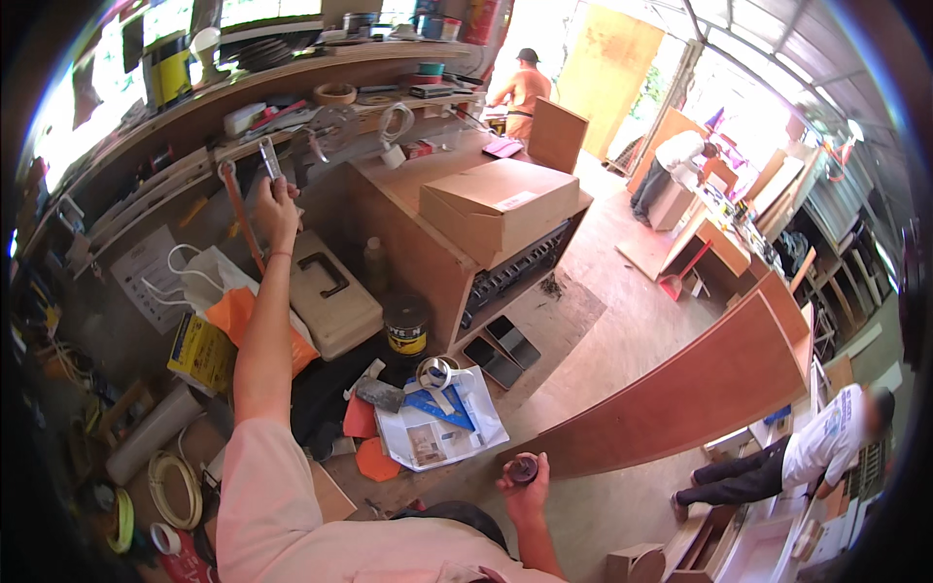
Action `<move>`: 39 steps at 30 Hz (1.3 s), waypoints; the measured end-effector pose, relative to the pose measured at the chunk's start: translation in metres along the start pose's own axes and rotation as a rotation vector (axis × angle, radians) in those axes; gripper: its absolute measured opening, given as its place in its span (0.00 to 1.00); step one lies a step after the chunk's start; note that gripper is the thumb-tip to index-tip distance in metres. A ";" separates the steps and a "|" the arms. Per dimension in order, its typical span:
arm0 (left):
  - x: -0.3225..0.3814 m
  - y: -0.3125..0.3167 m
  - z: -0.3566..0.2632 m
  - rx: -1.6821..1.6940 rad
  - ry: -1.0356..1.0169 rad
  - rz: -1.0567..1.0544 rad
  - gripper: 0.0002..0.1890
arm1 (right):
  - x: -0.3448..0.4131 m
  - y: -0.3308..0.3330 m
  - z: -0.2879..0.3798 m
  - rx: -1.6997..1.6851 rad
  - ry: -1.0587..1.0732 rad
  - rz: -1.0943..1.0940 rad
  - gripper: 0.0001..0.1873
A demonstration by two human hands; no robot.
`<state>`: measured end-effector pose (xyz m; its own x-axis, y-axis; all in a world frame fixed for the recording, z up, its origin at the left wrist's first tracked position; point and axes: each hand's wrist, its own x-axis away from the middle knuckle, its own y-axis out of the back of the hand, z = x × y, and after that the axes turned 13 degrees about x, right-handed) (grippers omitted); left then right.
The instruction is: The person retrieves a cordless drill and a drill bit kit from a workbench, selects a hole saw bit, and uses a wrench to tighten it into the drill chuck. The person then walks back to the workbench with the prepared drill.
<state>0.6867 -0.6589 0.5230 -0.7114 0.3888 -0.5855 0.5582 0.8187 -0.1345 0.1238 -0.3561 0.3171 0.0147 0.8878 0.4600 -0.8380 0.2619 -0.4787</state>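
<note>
My left hand is stretched forward at the workbench, closed around a slim silver metal tool that points up at the cluttered shelf; its exact kind is unclear. Below that wrist lies a beige plastic tool case with a dark handle. Close to my body, my right hand grips a small dark round object, possibly a hole saw. Just left of it are printed sheets, with a blue set square and a roll of tape on top.
A cardboard box rests on a wooden cabinet. Two phones lie beside it, near a black tin. A long wooden panel extends rightward. Several people work around the shop, one at the right.
</note>
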 end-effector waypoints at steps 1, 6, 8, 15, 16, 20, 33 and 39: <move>0.005 -0.006 -0.008 0.107 -0.053 0.002 0.10 | 0.002 0.002 -0.001 -0.015 0.017 0.018 0.25; 0.083 -0.001 -0.062 0.429 -0.030 0.113 0.09 | 0.009 0.015 0.009 -0.007 0.064 0.016 0.24; 0.123 0.012 -0.088 0.374 0.002 0.259 0.10 | 0.006 0.016 0.015 -0.008 0.027 0.001 0.24; 0.344 0.065 -0.157 0.551 0.918 0.721 0.16 | -0.001 0.024 0.035 -0.026 -0.031 0.112 0.24; 0.374 0.073 -0.162 0.708 1.237 0.624 0.19 | -0.001 0.028 0.038 -0.031 -0.025 0.140 0.24; 0.473 0.105 -0.188 0.744 1.441 0.649 0.18 | 0.002 0.051 0.062 -0.060 0.045 0.259 0.24; 0.600 0.086 -0.321 0.559 1.130 0.862 0.15 | 0.041 0.135 0.132 -0.105 0.001 0.353 0.24; 0.657 0.058 -0.348 0.592 1.060 0.744 0.18 | 0.068 0.143 0.142 -0.047 0.014 0.398 0.24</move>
<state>0.1026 -0.2088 0.4090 -0.0088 0.9865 0.1634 0.8429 0.0953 -0.5296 -0.0727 -0.3121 0.3856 -0.2985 0.9285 0.2210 -0.7536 -0.0872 -0.6515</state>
